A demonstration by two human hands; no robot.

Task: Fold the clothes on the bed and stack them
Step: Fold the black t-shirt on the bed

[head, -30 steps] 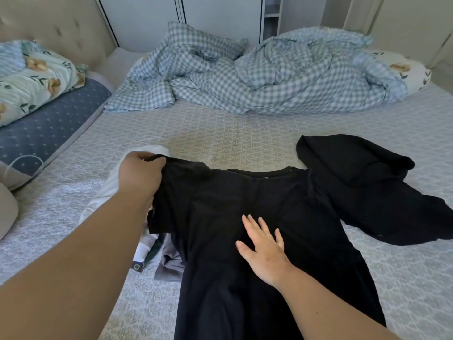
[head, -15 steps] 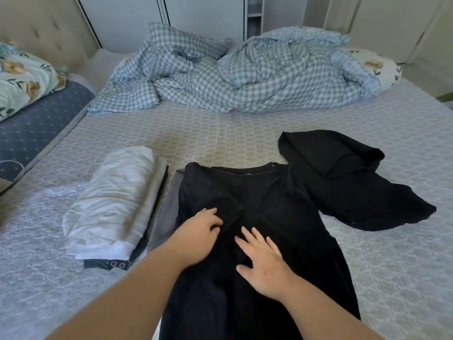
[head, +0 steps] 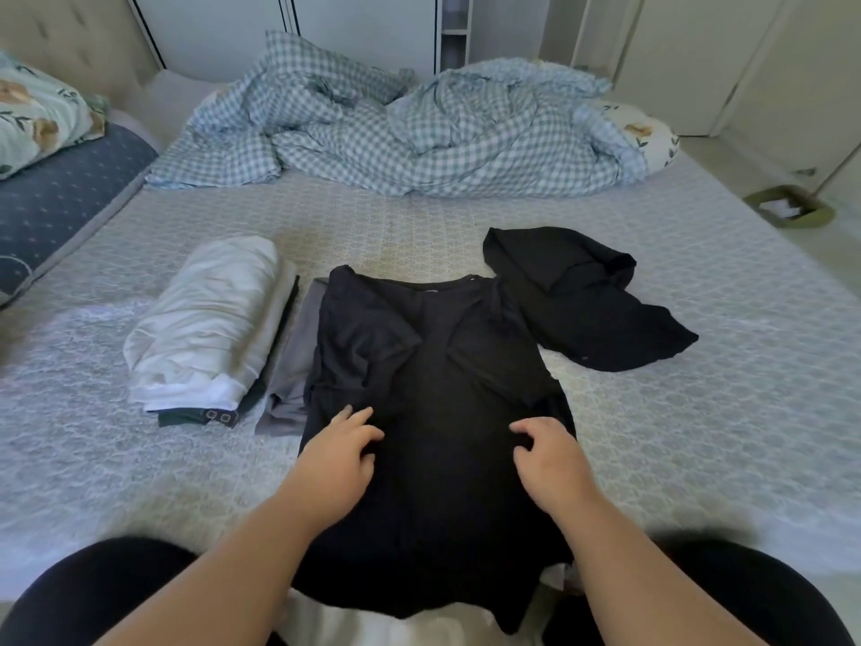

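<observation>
Both my left hand (head: 342,452) and right hand (head: 550,454) rest on the black shirt (head: 438,366), fingers loosely curled, gripping nothing, near the folded stack (head: 205,328) at left.

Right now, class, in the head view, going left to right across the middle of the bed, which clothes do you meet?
White folded stack → grey garment → black shirt being folded → loose black garment.

Patterned bed (head: 652,272) bears black shirt (head: 442,412), folded white stack (head: 209,324), checked duvet (head: 419,132)
</observation>
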